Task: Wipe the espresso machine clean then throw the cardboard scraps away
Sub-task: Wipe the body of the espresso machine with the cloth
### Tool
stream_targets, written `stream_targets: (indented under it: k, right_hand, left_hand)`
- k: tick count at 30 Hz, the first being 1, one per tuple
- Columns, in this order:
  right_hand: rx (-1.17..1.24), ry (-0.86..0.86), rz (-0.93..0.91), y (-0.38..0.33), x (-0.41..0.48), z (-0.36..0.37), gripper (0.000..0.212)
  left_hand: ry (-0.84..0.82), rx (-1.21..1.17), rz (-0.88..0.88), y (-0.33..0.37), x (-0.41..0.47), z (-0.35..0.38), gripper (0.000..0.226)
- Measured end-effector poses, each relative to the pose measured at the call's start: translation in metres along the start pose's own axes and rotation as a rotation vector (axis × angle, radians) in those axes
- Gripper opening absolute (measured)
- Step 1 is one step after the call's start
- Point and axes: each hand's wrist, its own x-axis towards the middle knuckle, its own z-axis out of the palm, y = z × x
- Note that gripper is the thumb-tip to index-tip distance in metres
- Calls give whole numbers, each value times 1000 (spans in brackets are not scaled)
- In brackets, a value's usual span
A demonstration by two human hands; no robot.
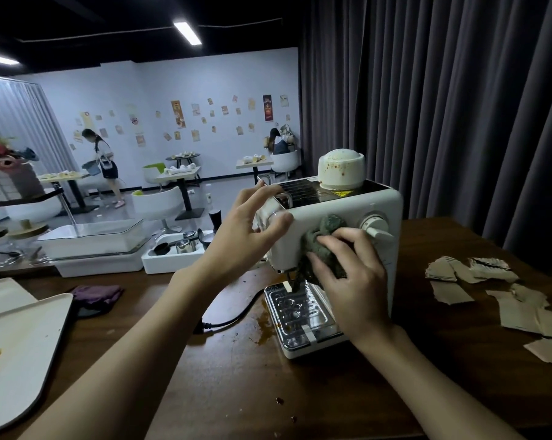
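Observation:
A white espresso machine [392, 217] stands on the dark wooden table [236, 376], with a stained white cap on top and a chrome drip tray [300, 319] at its base. My right hand [350, 274] presses a dark green cloth [327, 236] against the machine's front panel, beside a white knob [374, 228]. My left hand [252, 230] rests on the machine's upper left corner, fingers spread around a chrome knob. Torn cardboard scraps [497, 290] lie on the table to the right of the machine.
Brown liquid is spilled [263, 328] by the drip tray, next to a black power cord [227, 319]. A stained cream tray [17, 344] and a purple cloth [96, 295] lie at left. White bins with metal tools stand behind. A dark curtain hangs at right. People stand far back.

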Motion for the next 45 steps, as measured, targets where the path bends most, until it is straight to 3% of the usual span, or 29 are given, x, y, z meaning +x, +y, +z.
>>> stream_targets:
  k: [3,7,13,17,22,26,29,32,38,41,45]
  right_hand:
    - [-20,27,47,-15,-10,10,19]
    - [-58,-139,-216,-14,-16,13,14]
    - [-127,15,35,16,-19,-5,23]
    - [-190,-73,-76,16,-18,-6,22]
    - [-209,1,-33,10,13,-9,27]
    - [-238,-77,-76,16,-12,-9,26]
    - [-227,-115,-120,18,-8,-16,30]
    - [-135,-38,14,5,19,-15,47]
    - [-234,-182,-119,4,39,-17,37]
    - [-361,-140,-72,15,49,-26,37]
    - [-297,-174,-93,4,50,-23,38]
  left_hand:
    - [10,-1,-2,1,-1,1,50]
    - [3,10,-2,3,-2,0,57]
    - [22,59,1,1,1,2,54]
    - [34,106,10,2,3,5,60]
    - [56,97,26,1,4,5,45]
    - [50,90,16,3,3,7,33]
    - [52,98,20,2,4,7,40]
    - [44,95,21,0,4,7,50]
    - [48,85,24,-6,5,6,58]
    - [36,91,20,-7,6,6,55]
    - [8,109,13,5,7,8,56]
